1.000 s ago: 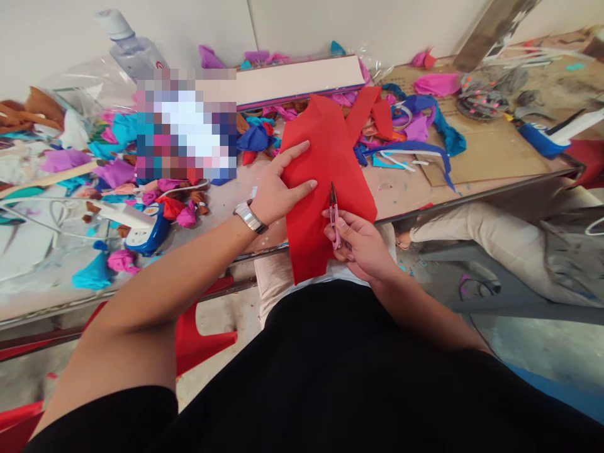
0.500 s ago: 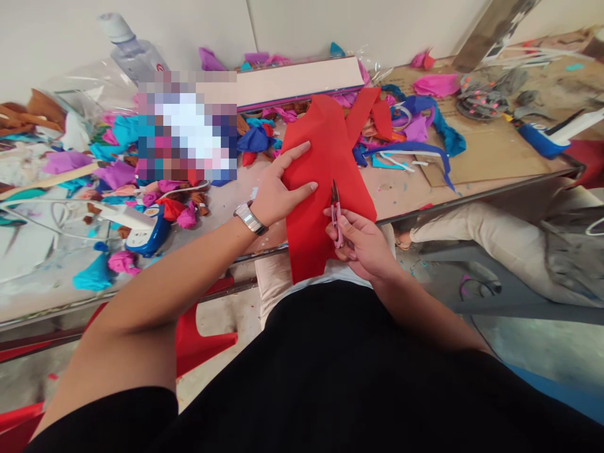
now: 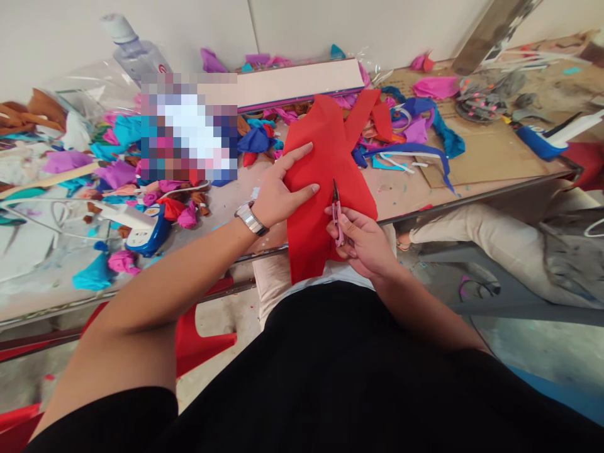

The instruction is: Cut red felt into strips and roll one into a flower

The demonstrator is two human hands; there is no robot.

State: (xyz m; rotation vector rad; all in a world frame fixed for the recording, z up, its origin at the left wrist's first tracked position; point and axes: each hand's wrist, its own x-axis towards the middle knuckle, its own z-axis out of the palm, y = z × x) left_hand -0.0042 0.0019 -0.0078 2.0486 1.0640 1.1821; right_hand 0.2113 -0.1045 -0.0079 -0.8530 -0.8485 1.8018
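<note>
Red fabric (image 3: pixel 325 151) lies over the front edge of the table, its lower end hanging toward my lap. My left hand (image 3: pixel 285 192) rests on the fabric's left side with fingers spread, pressing it flat; a metal watch is on that wrist. In my right hand (image 3: pixel 361 242) is a pair of pink-handled thread snips (image 3: pixel 338 223), held between thumb and fingers. Their dark blades point away from me over the middle of the fabric. Whether the blade tips touch the cloth I cannot tell.
Colourful fabric scraps (image 3: pixel 113 173) cover the table's left and back. A clear bottle (image 3: pixel 136 53) stands at the back left. A blue-and-white power strip (image 3: pixel 146 233) lies left, another power strip (image 3: pixel 542 141) right. A person's leg (image 3: pixel 481 233) is at the right.
Almost nothing differs. Both hands, the snips and the red fabric keep nearly the same places, with only a slight shift of the whole view.
</note>
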